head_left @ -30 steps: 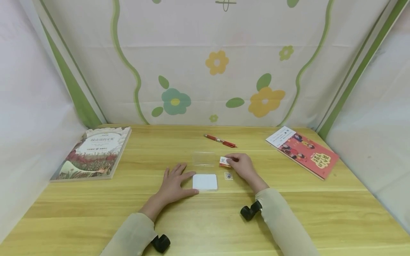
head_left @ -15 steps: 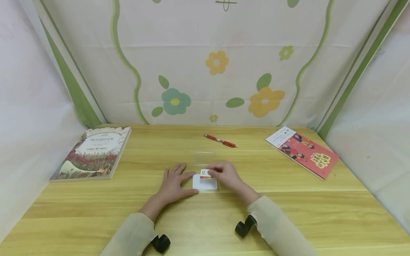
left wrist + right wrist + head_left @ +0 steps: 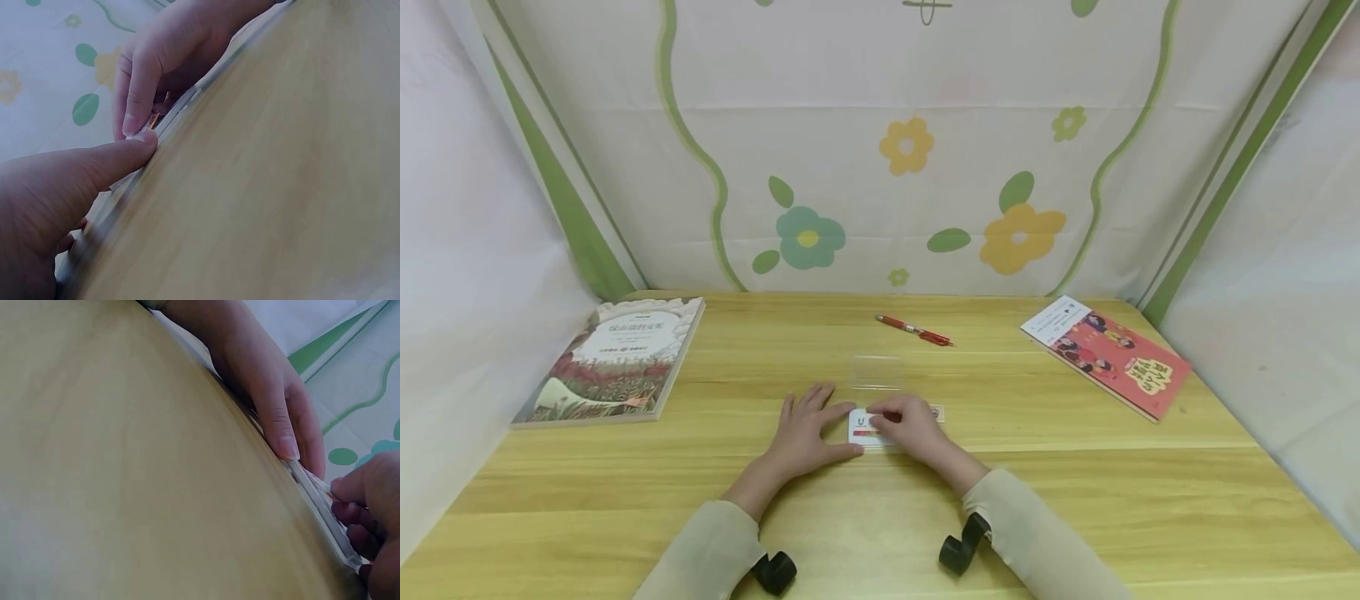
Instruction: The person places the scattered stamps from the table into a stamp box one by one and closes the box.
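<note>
My right hand (image 3: 917,432) pinches a small white card (image 3: 860,422) with an orange-red stripe and a U-shaped mark, over a shallow clear plastic box (image 3: 874,447) with white contents. The card's right part is hidden by my fingers. My left hand (image 3: 801,437) holds the box's left end, thumb at the near edge and index finger at the far edge. In the left wrist view, the left thumb (image 3: 134,155) touches the box edge beside the right fingertips. Just beyond the box lies a clear plastic lid (image 3: 877,373).
A small printed square (image 3: 937,412) lies partly behind the right hand. Farther back is a red pen (image 3: 915,330). One book (image 3: 617,362) lies at the left, and a red book (image 3: 1108,357) at the right. A flowered curtain (image 3: 850,83) closes off the table's back.
My right hand has carried the card from right of the box leftward and down onto it. The left hand has stayed at the box's left end.
</note>
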